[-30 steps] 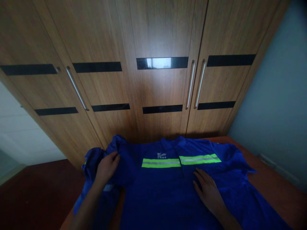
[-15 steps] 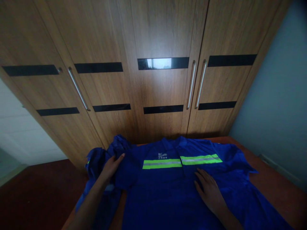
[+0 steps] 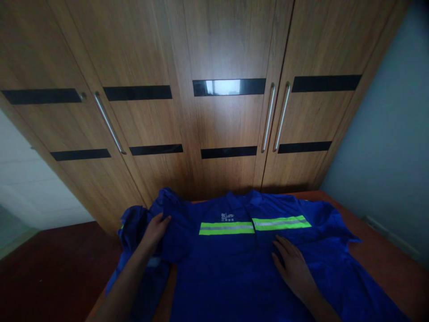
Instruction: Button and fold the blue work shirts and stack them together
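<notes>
Currently: blue work shirt (image 3: 241,268), front up, spread across the table (image 3: 385,259), collar toward the far edge. Left hand (image 3: 154,231) pinches the bunched left shoulder; right hand (image 3: 292,264) lies flat, fingers open, on the chest. Left sleeve unsmoothed; no fold made.
</notes>
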A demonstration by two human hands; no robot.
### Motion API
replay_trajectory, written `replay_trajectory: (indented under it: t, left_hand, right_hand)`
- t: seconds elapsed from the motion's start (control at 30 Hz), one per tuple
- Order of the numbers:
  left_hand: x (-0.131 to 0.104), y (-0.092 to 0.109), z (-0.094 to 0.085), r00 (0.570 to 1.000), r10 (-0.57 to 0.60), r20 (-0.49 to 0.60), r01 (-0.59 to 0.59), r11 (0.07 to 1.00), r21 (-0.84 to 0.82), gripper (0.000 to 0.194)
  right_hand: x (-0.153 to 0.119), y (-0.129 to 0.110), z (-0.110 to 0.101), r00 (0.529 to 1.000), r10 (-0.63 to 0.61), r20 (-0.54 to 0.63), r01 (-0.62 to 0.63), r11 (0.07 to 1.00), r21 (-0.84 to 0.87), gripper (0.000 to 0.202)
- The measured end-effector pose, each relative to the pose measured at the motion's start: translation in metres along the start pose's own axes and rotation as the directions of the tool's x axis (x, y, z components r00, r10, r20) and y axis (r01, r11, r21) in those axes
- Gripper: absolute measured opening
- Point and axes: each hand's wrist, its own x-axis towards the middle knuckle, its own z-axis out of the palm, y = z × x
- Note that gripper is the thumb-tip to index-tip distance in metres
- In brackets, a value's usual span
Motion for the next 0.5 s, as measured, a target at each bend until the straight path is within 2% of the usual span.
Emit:
replay_trajectory:
  t: [0.07, 0.13, 0.23, 0.3, 0.37, 0.43, 0.5]
  left_hand:
    - [-0.002, 0.01, 0.007, 0.996, 0.075, 0.045, -0.076, 0.997, 0.029, 0.033]
    - [-0.009, 0.02, 0.02, 0.972, 0.217, 0.094, -0.227, 0.967, 0.118, 0.04]
    - [-0.032, 0.03, 0.05, 0.879, 0.426, 0.215, -0.476, 0.819, 0.32, 0.044]
    - [-0.054, 0.032, 0.075, 0.83, 0.431, 0.355, -0.554, 0.715, 0.427, 0.045]
    - [-0.076, 0.03, 0.098, 0.826, 0.353, 0.439, -0.557, 0.627, 0.544, 0.049]
    - [-0.092, 0.024, 0.116, 0.831, 0.299, 0.468, -0.552, 0.547, 0.629, 0.049]
    - [-0.099, 0.015, 0.128, 0.828, 0.31, 0.467, -0.56, 0.495, 0.664, 0.048]
  right_hand:
    - [0.0, 0.0, 0.0, 1.0, 0.0, 0.003, 0.0, 1.0, 0.0, 0.043]
    - [0.0, 0.0, 0.0, 1.0, 0.0, 0.004, 0.0, 1.0, -0.002, 0.043]
    - [-0.001, 0.001, 0.001, 1.0, -0.001, 0.001, 0.001, 1.0, 0.001, 0.043]
    - [-0.001, 0.001, 0.0, 1.0, -0.003, -0.001, 0.003, 1.0, 0.004, 0.044]
    - [-0.001, 0.001, -0.001, 1.0, 0.003, 0.001, -0.003, 1.0, 0.006, 0.044]
    - [-0.001, -0.001, -0.003, 1.0, 0.011, 0.006, -0.011, 1.0, 0.007, 0.043]
    - [0.0, -0.002, -0.004, 1.0, 0.015, 0.011, -0.015, 1.0, 0.011, 0.043]
